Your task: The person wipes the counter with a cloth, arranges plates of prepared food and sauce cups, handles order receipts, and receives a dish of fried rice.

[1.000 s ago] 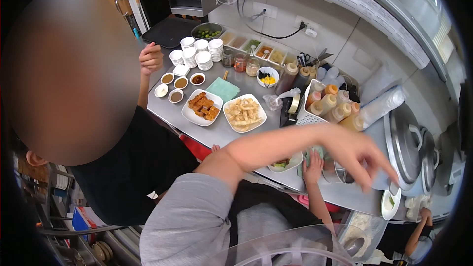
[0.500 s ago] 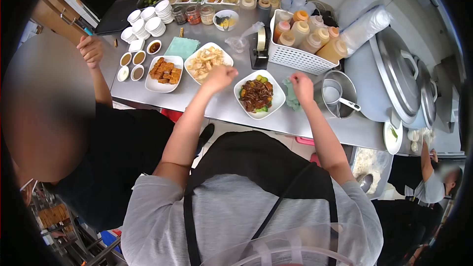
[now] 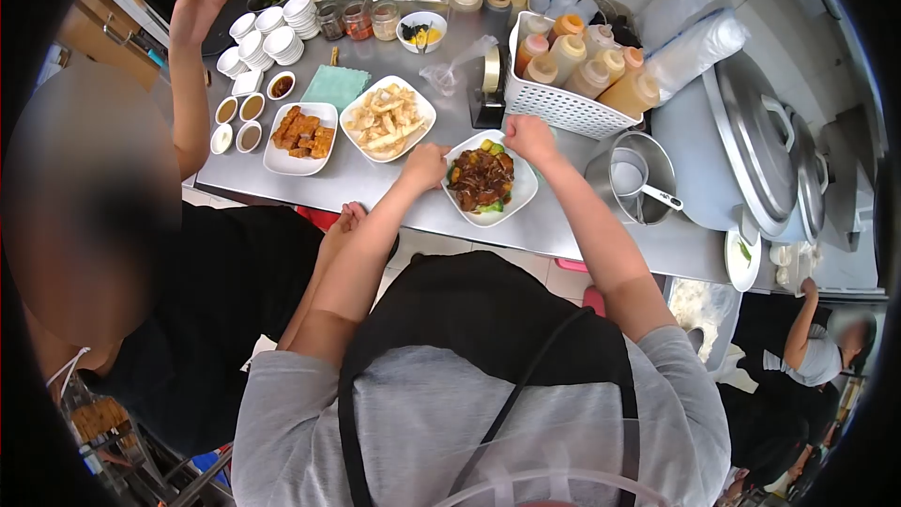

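Note:
A white plate (image 3: 519,190) of dark meat and broccoli stands on the steel counter in front of me. My left hand (image 3: 427,167) is at the plate's left rim, its fingers curled with one reaching to the edge. At the upper right rim is my right hand (image 3: 530,139), closed, with a bit of green cloth showing beneath it. Left of the plate are a white dish of pale fried pieces (image 3: 389,119) and a dish of browned pieces (image 3: 302,136). A folded green cloth (image 3: 336,86) lies behind them.
A co-worker (image 3: 188,300) stands at my left, one hand raised. Behind the plate are a tape dispenser (image 3: 487,89) and a white basket (image 3: 572,109) of sauce bottles. A metal pot (image 3: 663,169) with a ladle stands to the right. Sauce cups (image 3: 251,107) sit at the left.
My right hand has come back from the far right and moved left to the plate's rim with the green cloth. My left hand has lowered to the left rim. The co-worker's hand has risen.

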Available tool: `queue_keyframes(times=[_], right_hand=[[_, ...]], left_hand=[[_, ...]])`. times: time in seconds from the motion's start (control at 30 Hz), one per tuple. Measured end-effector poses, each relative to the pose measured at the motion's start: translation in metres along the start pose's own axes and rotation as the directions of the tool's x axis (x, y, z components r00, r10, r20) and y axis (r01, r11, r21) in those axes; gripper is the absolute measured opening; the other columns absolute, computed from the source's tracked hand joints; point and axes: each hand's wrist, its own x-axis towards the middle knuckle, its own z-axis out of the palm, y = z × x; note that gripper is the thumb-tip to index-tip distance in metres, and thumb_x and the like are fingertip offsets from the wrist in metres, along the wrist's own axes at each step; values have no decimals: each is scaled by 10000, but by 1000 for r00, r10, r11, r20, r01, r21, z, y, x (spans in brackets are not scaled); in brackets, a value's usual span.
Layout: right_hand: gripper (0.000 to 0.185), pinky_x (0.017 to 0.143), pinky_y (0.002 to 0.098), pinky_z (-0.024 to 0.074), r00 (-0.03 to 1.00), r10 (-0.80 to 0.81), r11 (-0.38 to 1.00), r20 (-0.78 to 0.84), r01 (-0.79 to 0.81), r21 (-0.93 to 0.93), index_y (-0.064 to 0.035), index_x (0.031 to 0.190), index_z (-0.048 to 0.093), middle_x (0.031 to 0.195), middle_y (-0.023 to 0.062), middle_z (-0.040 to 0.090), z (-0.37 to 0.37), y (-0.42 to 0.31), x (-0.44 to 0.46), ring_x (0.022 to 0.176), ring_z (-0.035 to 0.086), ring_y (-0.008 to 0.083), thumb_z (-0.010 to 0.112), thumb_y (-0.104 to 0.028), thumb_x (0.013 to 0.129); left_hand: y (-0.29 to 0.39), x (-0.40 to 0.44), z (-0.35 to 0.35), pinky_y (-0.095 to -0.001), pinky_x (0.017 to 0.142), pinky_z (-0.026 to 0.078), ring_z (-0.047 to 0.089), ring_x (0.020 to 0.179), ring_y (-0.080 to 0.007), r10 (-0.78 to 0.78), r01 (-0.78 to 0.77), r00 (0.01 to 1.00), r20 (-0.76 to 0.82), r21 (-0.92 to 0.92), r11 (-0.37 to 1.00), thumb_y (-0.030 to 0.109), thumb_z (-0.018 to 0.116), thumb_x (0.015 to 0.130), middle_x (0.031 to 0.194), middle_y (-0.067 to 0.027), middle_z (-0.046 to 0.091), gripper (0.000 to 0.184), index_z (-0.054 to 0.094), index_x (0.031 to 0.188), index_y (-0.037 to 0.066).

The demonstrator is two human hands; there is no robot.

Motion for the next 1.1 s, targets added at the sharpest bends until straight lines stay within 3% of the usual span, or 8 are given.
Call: queue_keyframes(times=[0.33, 0.37, 0.43, 0.6, 0.8, 0.87, 1.0, 1.1], right_hand=[[84, 603, 364, 468, 859, 88, 988, 504, -139, 65, -54, 661, 567, 712, 147, 601, -60, 32, -60, 691, 591, 280, 620, -94, 609], [84, 603, 364, 468, 858, 88, 988, 506, -140, 64, -54, 661, 567, 712, 147, 601, -60, 39, -62, 691, 591, 280, 620, -94, 609], [94, 600, 356, 458, 999, -12, 977, 49, 2, 214, -42, 684, 577, 677, 140, 595, -54, 46, -61, 660, 577, 298, 635, -58, 613], [150, 695, 348, 453, 904, -426, 903, 30, 424, 63, -46, 816, 622, 866, 129, 588, -24, 30, -50, 806, 561, 274, 591, -32, 670], [172, 677, 375, 444, 903, -423, 882, 79, 430, -192, -55, 801, 637, 858, 139, 595, -28, 29, -67, 786, 557, 291, 557, -29, 652], [138, 643, 369, 453, 881, -142, 962, 452, 231, -147, -44, 745, 643, 744, 150, 603, -59, 24, -70, 712, 577, 293, 567, -55, 631], [93, 586, 332, 464, 988, -129, 987, -86, 137, 86, -39, 709, 644, 669, 144, 601, -42, 56, -56, 613, 588, 270, 600, -106, 664], [146, 654, 355, 472, 995, -6, 922, -104, 46, 385, -20, 704, 609, 695, 177, 599, 3, 49, -42, 679, 596, 308, 625, -143, 627]], left_hand=[[9, -8, 5, -350, 593, 504, 612, 537, -265, -99, 99, 995, 2, -142, 985, 38, 448, 738, 658, -211, 597, 250, 627, 909, 13], [12, -3, 6, -372, 634, 494, 613, 626, -282, 33, -20, 994, -106, 120, 993, 56, 471, 734, 702, -213, 600, 211, 627, 868, 6], [32, 12, 5, -406, 698, 473, 598, 781, -309, 145, -84, 982, -122, 404, 911, 82, 510, 723, 782, -202, 604, 157, 625, 804, 12], [69, 62, 7, -410, 712, 466, 582, 846, -314, 187, -192, 981, 57, 478, 857, 59, 520, 701, 850, -161, 609, 163, 638, 813, 74], [50, 70, 13, -416, 681, 453, 575, 800, -318, 258, -280, 960, 109, 437, 855, 64, 544, 690, 819, -162, 598, 174, 626, 842, 82], [33, 62, 13, -417, 692, 452, 572, 803, -322, 257, -249, 965, 42, 433, 866, 68, 542, 695, 808, -168, 598, 168, 623, 842, 72], [8, 34, 6, -421, 728, 446, 575, 797, -341, 197, -161, 978, -67, 361, 919, 61, 513, 681, 788, -197, 598, 179, 620, 818, 20], [-2, 30, 12, -413, 720, 452, 584, 760, -342, 100, -78, 990, -102, 199, 977, 76, 523, 684, 748, -211, 595, 159, 616, 799, 18]])
